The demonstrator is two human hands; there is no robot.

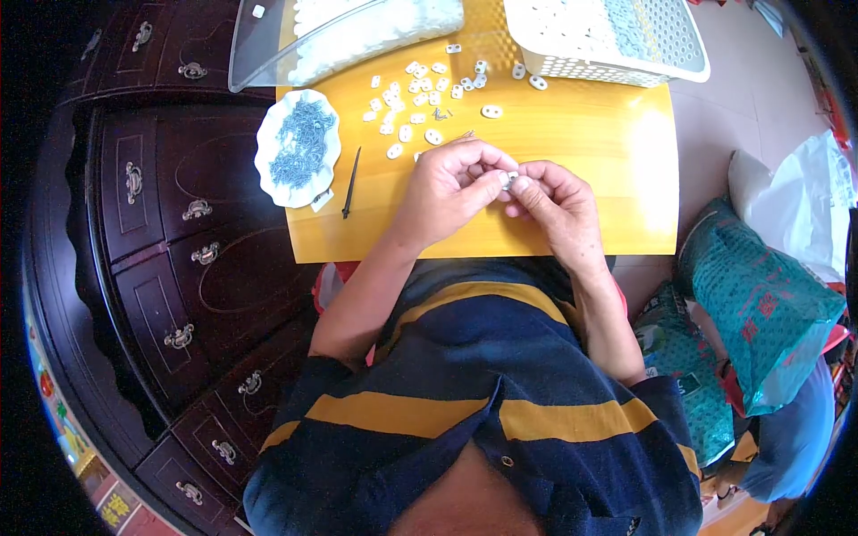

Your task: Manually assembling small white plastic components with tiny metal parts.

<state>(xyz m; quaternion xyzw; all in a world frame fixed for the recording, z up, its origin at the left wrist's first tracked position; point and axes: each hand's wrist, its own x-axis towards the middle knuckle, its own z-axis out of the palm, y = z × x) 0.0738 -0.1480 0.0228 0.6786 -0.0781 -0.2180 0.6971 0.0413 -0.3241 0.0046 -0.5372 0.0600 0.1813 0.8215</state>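
Note:
Near the front edge of the yellow tabletop (617,179), my left hand (447,192) and my right hand (563,210) meet fingertip to fingertip. Both are closed in a pinch on one small white plastic piece (508,181), mostly covered by the fingers. Beyond them lie several loose white two-hole plastic pieces (433,137), some oval, some more rectangular. A few small metal screws or nails (441,114) lie among these. Left of my left hand is a thin, dark pointed tool (353,183). A white scalloped dish (265,161) holds a heap of small grey metal fasteners (302,147).
At the back left stands a clear bin (259,54) of white pieces; at the back right, a white perforated basket (617,74) of white and grey parts. Dark wooden drawers (170,179) flank the left side. Green bags (760,295) and another person's blue clothing (791,438) are on the right.

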